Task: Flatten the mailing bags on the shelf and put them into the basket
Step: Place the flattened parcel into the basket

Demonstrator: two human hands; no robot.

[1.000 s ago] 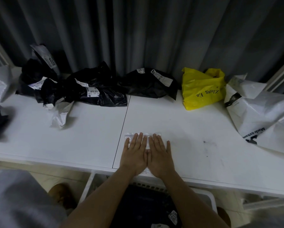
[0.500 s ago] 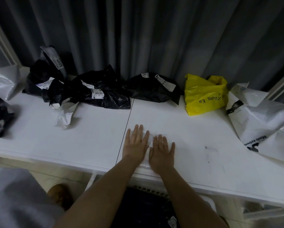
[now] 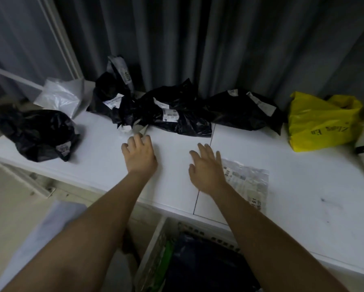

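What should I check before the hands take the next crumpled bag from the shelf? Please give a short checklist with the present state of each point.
1. Left hand free: ok, fingers relaxed, holding nothing.
2. Right hand free: ok, open, above the shelf.
3. Flattened clear bag lies flat: ok, but not yet in the basket.
4. Next bag within reach: ok, small white crumpled bag lies just beyond the left fingertips.
5. Room in the basket: cannot tell, only one part shows, with dark bags inside.
6. Black bags waiting: ok, still crumpled at the back.

A grey strip (image 3: 128,77) reads "6004", seen upside down.
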